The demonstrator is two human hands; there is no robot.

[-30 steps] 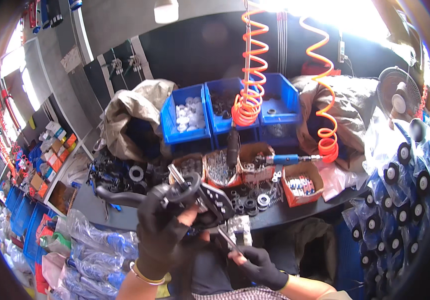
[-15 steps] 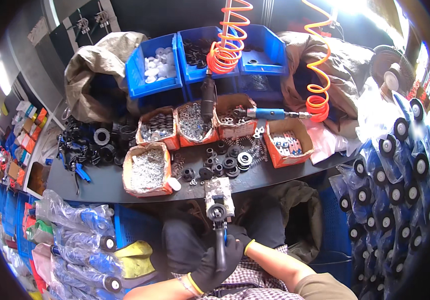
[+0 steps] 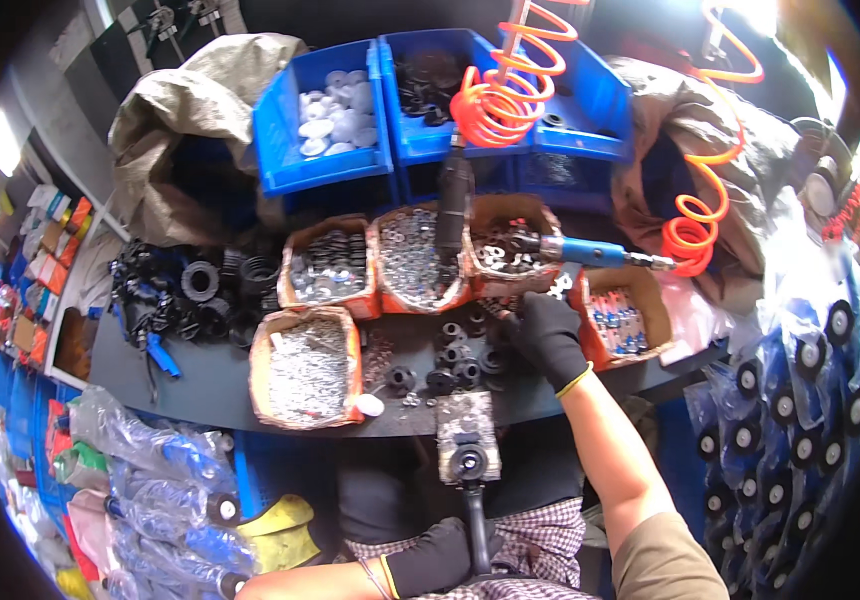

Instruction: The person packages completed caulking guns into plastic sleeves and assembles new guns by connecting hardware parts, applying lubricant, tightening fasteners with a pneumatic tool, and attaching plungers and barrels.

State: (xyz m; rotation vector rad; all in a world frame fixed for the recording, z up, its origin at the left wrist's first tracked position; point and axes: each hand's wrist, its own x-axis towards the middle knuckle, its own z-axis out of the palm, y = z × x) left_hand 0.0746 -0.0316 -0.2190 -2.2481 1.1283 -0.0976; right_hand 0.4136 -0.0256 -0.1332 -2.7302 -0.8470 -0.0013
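Observation:
My left hand [image 3: 438,557], in a black glove, grips the dark handle of a metal jig with a black wheel part seated on its block [image 3: 468,448], held upright at the bench's front edge. My right hand [image 3: 548,335], also in a black glove, reaches over the dark bench [image 3: 200,385] onto a cluster of small black round parts [image 3: 458,362]. Its fingers curl down among them; whether they hold one is hidden.
Open cardboard boxes of screws, washers and fittings [image 3: 310,368] stand on the bench. Blue bins [image 3: 325,115] sit behind, with orange coiled air hoses [image 3: 495,105] and a blue air tool [image 3: 590,252]. Black wheels [image 3: 200,290] lie left; bagged wheels [image 3: 810,400] hang right.
The view has dropped toward the bench. My right hand left the jig handle and reached forward to the black parts; my left hand now holds the handle.

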